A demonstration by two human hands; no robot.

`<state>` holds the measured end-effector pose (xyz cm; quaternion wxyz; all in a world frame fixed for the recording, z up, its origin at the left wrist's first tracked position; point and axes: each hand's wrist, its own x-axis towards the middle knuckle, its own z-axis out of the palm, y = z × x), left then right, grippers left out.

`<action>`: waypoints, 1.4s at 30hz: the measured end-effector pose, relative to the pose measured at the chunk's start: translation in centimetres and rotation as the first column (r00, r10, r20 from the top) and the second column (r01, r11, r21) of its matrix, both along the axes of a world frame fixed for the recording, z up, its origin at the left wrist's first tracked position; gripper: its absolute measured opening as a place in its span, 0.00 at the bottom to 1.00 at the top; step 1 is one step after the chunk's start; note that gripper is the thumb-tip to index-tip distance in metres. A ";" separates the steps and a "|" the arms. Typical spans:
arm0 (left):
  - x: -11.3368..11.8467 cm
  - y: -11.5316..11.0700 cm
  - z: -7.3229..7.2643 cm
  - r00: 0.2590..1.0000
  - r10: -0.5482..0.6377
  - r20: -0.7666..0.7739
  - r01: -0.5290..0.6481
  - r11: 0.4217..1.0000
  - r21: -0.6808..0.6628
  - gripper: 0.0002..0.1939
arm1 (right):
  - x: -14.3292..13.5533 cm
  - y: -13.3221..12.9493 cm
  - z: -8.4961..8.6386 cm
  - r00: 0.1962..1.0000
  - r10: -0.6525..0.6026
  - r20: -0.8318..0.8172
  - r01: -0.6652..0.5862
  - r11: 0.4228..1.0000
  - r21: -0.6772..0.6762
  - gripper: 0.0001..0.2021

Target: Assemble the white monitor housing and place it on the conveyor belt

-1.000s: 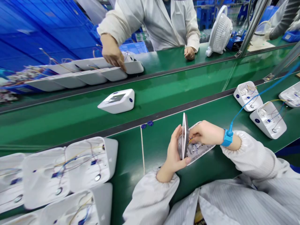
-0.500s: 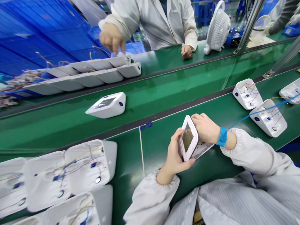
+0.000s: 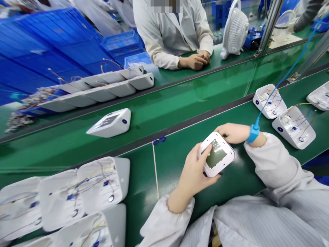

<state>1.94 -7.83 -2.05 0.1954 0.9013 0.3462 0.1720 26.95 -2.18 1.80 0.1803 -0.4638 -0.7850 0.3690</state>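
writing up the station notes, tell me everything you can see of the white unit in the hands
The unit is a white, glossy plastic housing with rounded corners and a grey-green blank screen set in its top face. It looks closed, screen up, tilted slightly, low over the green bench. The left hand grips its near-left edge, thumb on the face beside the screen; the right hand holds the far edge. No wires show outside it.

front cover [image 3: 216,153] now closed flat, finished unit [image 3: 109,122] carried left, co-worker's hand [image 3: 194,61] withdrawn
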 end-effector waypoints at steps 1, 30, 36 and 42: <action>0.1 0.1 0.1 1.000 -0.001 -0.031 0.001 1.000 -0.001 0.54 | 0.7 0.1 -0.4 0.989 -0.065 -0.132 0.061 0.998 -0.034 0.06; 3.9 2.4 -0.5 0.774 0.616 -0.146 -0.611 0.787 0.082 0.57 | -4.8 -3.0 -6.8 0.611 -0.645 -0.459 0.564 0.762 -0.320 0.30; 3.5 -0.8 -1.5 0.770 0.619 -0.155 -0.623 0.782 0.032 0.68 | -3.6 -2.8 -6.9 0.810 -0.418 -0.411 0.292 0.895 -0.336 0.37; 1.6 0.7 -1.5 0.851 0.521 0.057 -0.499 0.839 -0.216 0.51 | -2.2 -2.3 -5.4 0.846 -0.409 -0.341 0.230 0.859 -0.457 0.36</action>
